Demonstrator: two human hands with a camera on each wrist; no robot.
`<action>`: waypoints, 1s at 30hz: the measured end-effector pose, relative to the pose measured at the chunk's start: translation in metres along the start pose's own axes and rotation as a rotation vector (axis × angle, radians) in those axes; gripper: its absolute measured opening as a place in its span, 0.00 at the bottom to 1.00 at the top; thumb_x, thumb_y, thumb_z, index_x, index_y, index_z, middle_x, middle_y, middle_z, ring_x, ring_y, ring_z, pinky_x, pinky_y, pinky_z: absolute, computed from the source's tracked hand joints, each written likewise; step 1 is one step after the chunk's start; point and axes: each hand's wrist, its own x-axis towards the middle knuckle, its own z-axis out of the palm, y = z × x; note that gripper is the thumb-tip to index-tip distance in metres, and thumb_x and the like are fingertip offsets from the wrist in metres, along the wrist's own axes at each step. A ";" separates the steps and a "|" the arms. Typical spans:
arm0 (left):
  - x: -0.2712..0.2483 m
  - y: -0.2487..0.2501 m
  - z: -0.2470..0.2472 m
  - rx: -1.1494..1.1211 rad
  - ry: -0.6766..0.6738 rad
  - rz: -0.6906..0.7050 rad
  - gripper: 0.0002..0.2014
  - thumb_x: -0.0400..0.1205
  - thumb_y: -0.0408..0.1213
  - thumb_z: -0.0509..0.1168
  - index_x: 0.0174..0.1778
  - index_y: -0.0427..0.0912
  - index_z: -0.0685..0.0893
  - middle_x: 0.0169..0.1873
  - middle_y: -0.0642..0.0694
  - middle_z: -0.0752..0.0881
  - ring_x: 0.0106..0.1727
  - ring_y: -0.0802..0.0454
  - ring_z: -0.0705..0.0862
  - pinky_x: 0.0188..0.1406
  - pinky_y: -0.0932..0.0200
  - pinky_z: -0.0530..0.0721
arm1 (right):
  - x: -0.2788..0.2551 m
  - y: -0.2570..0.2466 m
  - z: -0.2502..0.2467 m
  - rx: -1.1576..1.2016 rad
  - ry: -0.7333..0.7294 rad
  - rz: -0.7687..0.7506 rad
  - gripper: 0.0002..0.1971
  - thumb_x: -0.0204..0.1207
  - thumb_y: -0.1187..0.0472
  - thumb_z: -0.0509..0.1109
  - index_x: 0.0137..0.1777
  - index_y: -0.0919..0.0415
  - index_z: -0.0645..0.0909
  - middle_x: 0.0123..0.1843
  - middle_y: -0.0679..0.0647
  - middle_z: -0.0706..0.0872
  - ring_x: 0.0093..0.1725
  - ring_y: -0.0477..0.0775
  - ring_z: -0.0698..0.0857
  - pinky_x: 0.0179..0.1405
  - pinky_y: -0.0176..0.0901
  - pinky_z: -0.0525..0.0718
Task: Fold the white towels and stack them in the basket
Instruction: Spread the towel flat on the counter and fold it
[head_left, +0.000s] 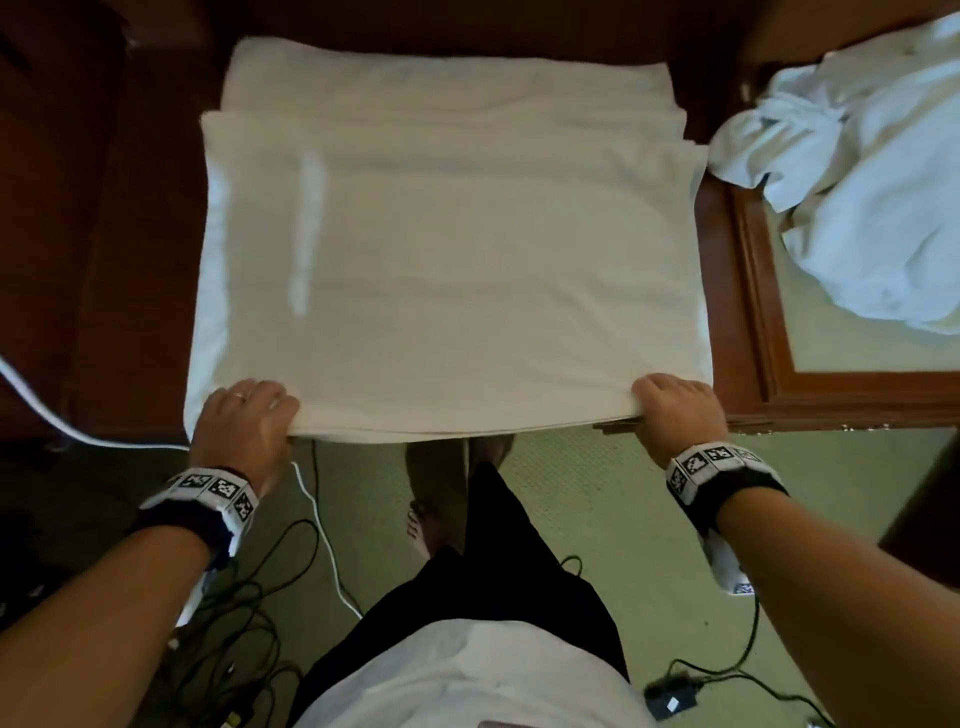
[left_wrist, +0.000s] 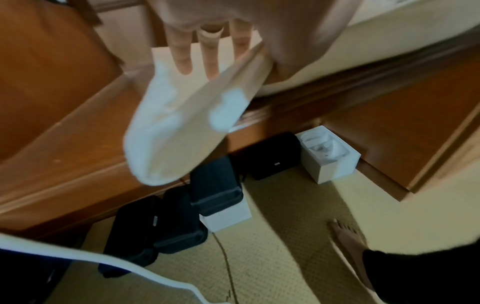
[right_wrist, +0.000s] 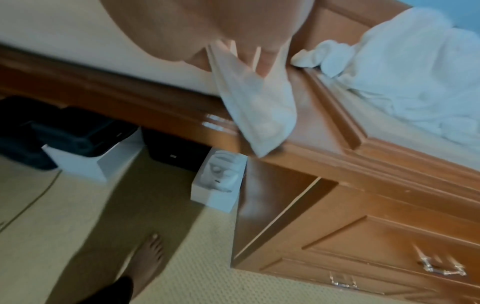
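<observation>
The head view shows the whole towel (head_left: 447, 270) spread flat on the desk (head_left: 727, 322), its near edge overhanging the front, with another folded towel (head_left: 441, 83) lying beyond it and a crumpled heap of white linen (head_left: 862, 171) well apart at the right. Neither wrist view shows that spread; they show instead what lies beneath the desk: black cases (left_wrist: 179, 218), white boxes (left_wrist: 330, 156), carpet and a bare foot (right_wrist: 149, 255). The right wrist view alone shows the drawers (right_wrist: 389, 253) with their metal handles.

The left hand (head_left: 244, 421) holds the towel's near left corner. From below, its fingers (left_wrist: 182, 55) lie fairly straight under the cloth, and the corner droops past them. The thumb side sits on top, so it seems a light pinch, though blur makes this uncertain.

The right hand (head_left: 675, 410) grips the near right corner, knuckles curled over the edge; its fingers (right_wrist: 262, 65) pinch the gathered cloth, which hangs down against the desk front.
</observation>
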 end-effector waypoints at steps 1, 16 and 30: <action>0.000 -0.002 -0.013 -0.007 -0.031 -0.066 0.17 0.65 0.23 0.79 0.48 0.37 0.89 0.45 0.35 0.88 0.46 0.31 0.87 0.45 0.37 0.86 | 0.002 -0.003 -0.012 -0.037 -0.096 0.044 0.10 0.71 0.67 0.69 0.53 0.62 0.81 0.52 0.60 0.86 0.52 0.67 0.87 0.51 0.53 0.79; 0.052 -0.062 -0.082 -0.390 -0.234 -0.294 0.12 0.85 0.27 0.58 0.45 0.39 0.87 0.47 0.36 0.87 0.48 0.36 0.86 0.47 0.49 0.84 | 0.052 0.007 -0.082 -0.047 -0.377 0.269 0.12 0.77 0.67 0.59 0.49 0.54 0.83 0.56 0.57 0.87 0.54 0.62 0.87 0.56 0.52 0.86; 0.200 -0.090 -0.149 -0.242 -0.038 -0.359 0.09 0.84 0.34 0.62 0.38 0.40 0.80 0.40 0.34 0.85 0.40 0.35 0.82 0.42 0.45 0.82 | 0.214 0.031 -0.143 -0.042 -0.195 0.270 0.19 0.79 0.69 0.61 0.65 0.56 0.84 0.62 0.63 0.85 0.62 0.69 0.83 0.60 0.58 0.84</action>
